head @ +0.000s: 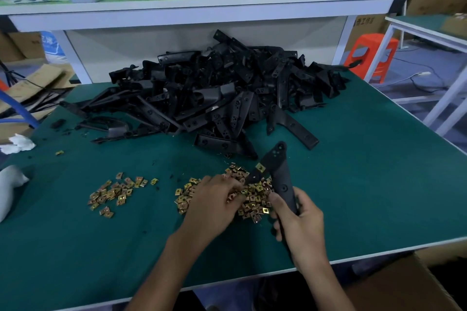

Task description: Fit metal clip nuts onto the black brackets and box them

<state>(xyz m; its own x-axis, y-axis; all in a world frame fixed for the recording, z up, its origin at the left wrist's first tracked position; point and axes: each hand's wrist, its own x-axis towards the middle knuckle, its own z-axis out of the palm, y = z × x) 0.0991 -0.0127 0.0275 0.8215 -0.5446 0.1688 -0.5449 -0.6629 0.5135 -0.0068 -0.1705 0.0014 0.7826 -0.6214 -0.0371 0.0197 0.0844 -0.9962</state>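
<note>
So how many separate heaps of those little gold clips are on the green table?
2. A smaller heap lies left of the left hand; a larger heap, partly hidden, sits under that hand, beside the bracket the right hand grips. One stray clip lies far left.

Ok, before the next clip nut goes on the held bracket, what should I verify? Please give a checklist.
1. Right hand grips the bracket: ok.
2. One fitted clip nut sits on the bracket: ok.
3. Left hand holds a nut from the loose clip nuts: cannot tell.
4. More of them within reach: ok.
5. Cardboard box open below the table edge: cannot tell.
</note>
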